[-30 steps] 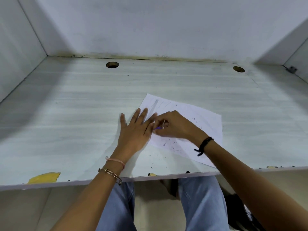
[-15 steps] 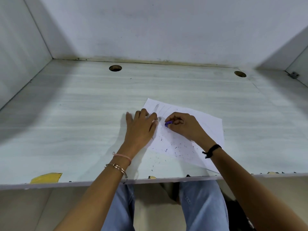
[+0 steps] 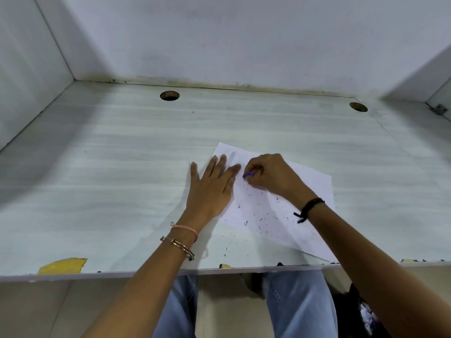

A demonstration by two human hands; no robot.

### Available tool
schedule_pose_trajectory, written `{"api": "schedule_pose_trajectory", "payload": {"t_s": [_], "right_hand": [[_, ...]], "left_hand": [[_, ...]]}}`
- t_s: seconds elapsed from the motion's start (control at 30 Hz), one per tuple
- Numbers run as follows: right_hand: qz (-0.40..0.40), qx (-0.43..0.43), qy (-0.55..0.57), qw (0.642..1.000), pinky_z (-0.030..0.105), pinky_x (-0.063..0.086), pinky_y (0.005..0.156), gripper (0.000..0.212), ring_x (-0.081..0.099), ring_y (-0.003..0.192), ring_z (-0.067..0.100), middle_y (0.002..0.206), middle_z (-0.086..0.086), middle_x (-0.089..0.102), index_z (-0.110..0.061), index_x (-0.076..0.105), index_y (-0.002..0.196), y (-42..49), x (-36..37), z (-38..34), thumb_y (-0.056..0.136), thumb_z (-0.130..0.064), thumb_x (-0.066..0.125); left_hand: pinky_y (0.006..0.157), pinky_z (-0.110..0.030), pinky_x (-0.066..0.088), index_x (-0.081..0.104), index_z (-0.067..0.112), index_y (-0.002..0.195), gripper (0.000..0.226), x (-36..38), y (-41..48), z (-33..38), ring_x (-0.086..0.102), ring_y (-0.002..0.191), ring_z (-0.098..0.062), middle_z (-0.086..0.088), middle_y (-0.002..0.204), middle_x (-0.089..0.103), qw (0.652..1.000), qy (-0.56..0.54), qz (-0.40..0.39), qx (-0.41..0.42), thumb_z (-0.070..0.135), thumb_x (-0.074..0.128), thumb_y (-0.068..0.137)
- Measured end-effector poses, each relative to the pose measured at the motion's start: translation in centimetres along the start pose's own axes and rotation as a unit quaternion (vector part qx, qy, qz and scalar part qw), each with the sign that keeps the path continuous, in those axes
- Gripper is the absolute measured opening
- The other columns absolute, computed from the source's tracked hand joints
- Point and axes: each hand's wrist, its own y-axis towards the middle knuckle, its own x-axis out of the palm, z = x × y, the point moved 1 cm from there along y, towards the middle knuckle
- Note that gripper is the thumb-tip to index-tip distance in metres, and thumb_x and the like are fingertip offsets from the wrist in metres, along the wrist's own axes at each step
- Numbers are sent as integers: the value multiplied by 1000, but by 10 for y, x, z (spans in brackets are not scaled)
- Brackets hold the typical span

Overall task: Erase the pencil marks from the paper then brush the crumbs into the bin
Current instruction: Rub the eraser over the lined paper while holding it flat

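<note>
A white sheet of paper (image 3: 314, 189) lies at an angle on the pale desk (image 3: 122, 179), with faint pencil lines near its far corner. My left hand (image 3: 210, 189) lies flat with fingers spread, pressing the paper's left edge down. My right hand (image 3: 271, 176) pinches a small purple eraser (image 3: 247, 175) against the paper just right of my left fingertips. Dark eraser crumbs (image 3: 258, 215) are scattered over the near part of the sheet and on the desk in front of it. No bin is in view.
The desk sits in a walled alcove with panels at the back and both sides. Two round cable holes (image 3: 169, 95) (image 3: 358, 107) are near the back edge. A yellow patch (image 3: 62, 265) shows on the chipped front edge. My knees are below the desk.
My right hand with the eraser has moved farther up the sheet, away from me, leaving more crumbs uncovered behind it. My left hand stays flat on the paper's edge.
</note>
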Motion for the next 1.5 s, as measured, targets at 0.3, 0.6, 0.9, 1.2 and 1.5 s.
{"api": "schedule_pose_trajectory", "payload": {"t_s": [0.3, 0.6, 0.9, 1.2, 1.5], "right_hand": [[-31, 0, -15, 999, 12, 36, 52, 10, 51, 53, 2, 75, 0, 69, -11, 74, 83, 6, -6, 3, 77, -7, 67], [-33, 1, -57, 998, 18, 38, 53, 8, 51, 56, 6, 82, 3, 71, -13, 74, 82, 15, -8, 6, 77, -10, 67], [-44, -4, -59, 997, 21, 39, 57, 7, 56, 65, 13, 84, 1, 69, -13, 73, 83, 18, -9, 2, 78, -13, 68], [-20, 0, -68, 997, 32, 53, 70, 7, 65, 79, 19, 83, 0, 70, -13, 71, 82, 20, -9, 10, 76, -14, 67], [-38, -19, -63, 997, 21, 39, 59, 7, 58, 70, 14, 83, 0, 69, -13, 72, 82, 24, -10, 8, 78, -17, 67]], "left_hand": [[115, -59, -5, 7, 42, 152, 48, -2, -1, 1, -5, 150, -16, 3, 164, -1, 1000, 10, -4, 9, 35, 14, 105], [114, -60, -4, 9, 41, 153, 49, -2, -2, 0, -2, 150, -18, 2, 164, 1, 1000, 8, 4, 10, 35, 15, 105], [114, -61, -2, 13, 40, 153, 58, -3, -3, 1, 2, 150, -20, 0, 163, 6, 1000, 12, 17, 12, 38, 1, 96], [114, -58, -7, 11, 42, 152, 48, -5, -2, 1, -3, 150, -17, 3, 164, 1, 1000, 1, 4, 13, 34, 17, 105], [114, -59, -4, 17, 41, 152, 51, -4, -2, 0, 2, 150, -18, 1, 163, 6, 1000, -2, 13, 7, 36, 10, 102]]}}
